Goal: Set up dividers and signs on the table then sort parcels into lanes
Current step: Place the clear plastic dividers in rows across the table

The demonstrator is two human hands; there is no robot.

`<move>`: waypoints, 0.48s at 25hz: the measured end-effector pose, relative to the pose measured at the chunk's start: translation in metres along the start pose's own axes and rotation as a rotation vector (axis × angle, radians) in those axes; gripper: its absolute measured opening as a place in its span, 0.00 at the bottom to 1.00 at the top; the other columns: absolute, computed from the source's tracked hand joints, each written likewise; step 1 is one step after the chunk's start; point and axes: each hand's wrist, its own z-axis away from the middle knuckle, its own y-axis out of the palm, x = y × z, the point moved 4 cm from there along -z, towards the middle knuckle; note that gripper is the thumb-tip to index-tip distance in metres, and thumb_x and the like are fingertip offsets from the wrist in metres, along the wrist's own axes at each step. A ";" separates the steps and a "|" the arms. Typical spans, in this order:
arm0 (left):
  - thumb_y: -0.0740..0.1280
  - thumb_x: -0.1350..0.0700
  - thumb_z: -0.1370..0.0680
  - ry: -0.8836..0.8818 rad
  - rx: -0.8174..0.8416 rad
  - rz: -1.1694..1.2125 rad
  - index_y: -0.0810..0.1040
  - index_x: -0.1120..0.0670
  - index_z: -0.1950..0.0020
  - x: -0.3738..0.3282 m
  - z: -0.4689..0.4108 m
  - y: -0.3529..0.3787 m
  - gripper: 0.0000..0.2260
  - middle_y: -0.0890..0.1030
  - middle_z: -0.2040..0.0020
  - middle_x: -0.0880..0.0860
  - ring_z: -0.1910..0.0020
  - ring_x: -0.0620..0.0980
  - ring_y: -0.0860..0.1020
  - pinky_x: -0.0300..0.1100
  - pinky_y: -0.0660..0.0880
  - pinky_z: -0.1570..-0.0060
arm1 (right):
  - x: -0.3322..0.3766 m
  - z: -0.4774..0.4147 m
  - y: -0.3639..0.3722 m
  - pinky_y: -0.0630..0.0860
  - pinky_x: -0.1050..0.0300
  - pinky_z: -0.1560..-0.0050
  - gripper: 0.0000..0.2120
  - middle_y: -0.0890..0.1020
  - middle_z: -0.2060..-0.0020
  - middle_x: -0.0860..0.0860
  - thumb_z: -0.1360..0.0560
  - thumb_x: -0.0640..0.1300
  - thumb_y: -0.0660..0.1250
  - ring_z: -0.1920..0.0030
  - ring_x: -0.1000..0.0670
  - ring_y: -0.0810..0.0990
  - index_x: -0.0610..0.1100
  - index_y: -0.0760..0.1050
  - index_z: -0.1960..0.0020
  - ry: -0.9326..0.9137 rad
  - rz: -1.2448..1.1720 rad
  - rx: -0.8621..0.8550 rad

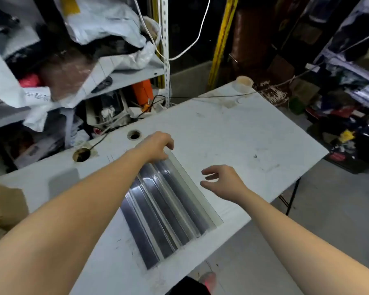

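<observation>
your left-hand fingers are curled down over the far end of the stack of dividers, gripping the top edge of the pale outermost strip; the left hand rests on that end. your right-hand fingers are spread and slack, grasping nothing; the right hand hovers just beside the stack's right edge, apart from it.

the dividers lie flat near the front edge of the white tabletop, side by side and overlapping, running from your left hand back toward you. most are shiny grey metal-looking angle strips; the rightmost is off-white.

further out, two round cable holes sit in the tabletop's left rear, one with a black cable passing into it. a translucent cup stands at the far corner. a brown cardboard piece lies at the left edge. cluttered shelving with plastic bags stands behind the tabletop. no parcels or signs can be made out on the tabletop.
</observation>
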 end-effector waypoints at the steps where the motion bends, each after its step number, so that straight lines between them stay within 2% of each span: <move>1: 0.71 0.60 0.26 -0.001 0.040 -0.022 0.81 0.51 0.42 0.002 -0.003 0.004 0.13 0.79 0.44 0.49 0.42 0.51 0.76 0.44 0.74 0.45 | -0.005 0.000 0.005 0.77 0.66 0.53 0.17 0.84 0.41 0.57 0.25 0.47 0.73 0.45 0.59 0.83 0.47 0.81 0.37 0.026 -0.026 0.013; 5: 0.70 0.59 0.27 -0.002 0.159 -0.122 0.82 0.51 0.42 0.012 -0.004 0.014 0.13 0.79 0.44 0.50 0.44 0.53 0.78 0.50 0.78 0.45 | -0.024 0.005 0.023 0.73 0.71 0.58 0.16 0.84 0.43 0.57 0.25 0.45 0.73 0.47 0.60 0.83 0.48 0.82 0.38 0.073 -0.063 0.051; 7: 0.71 0.60 0.25 0.006 0.156 -0.128 0.83 0.52 0.44 0.020 -0.006 0.016 0.11 0.80 0.45 0.51 0.45 0.53 0.78 0.50 0.77 0.44 | -0.029 0.006 0.027 0.72 0.72 0.60 0.13 0.84 0.45 0.58 0.25 0.45 0.73 0.50 0.63 0.83 0.48 0.83 0.40 0.087 -0.080 0.050; 9: 0.72 0.60 0.25 0.008 0.123 -0.100 0.84 0.52 0.48 0.027 -0.007 0.016 0.07 0.81 0.46 0.52 0.47 0.53 0.79 0.49 0.78 0.46 | -0.034 0.008 0.031 0.75 0.70 0.56 0.12 0.85 0.47 0.59 0.25 0.42 0.72 0.54 0.63 0.84 0.48 0.84 0.42 0.092 -0.098 0.079; 12: 0.74 0.58 0.24 0.046 0.108 -0.090 0.84 0.52 0.52 0.031 -0.009 0.016 0.03 0.81 0.48 0.51 0.49 0.52 0.80 0.50 0.78 0.46 | -0.040 0.014 0.037 0.77 0.68 0.50 0.15 0.86 0.49 0.58 0.27 0.38 0.70 0.55 0.62 0.85 0.48 0.84 0.43 0.068 -0.060 0.131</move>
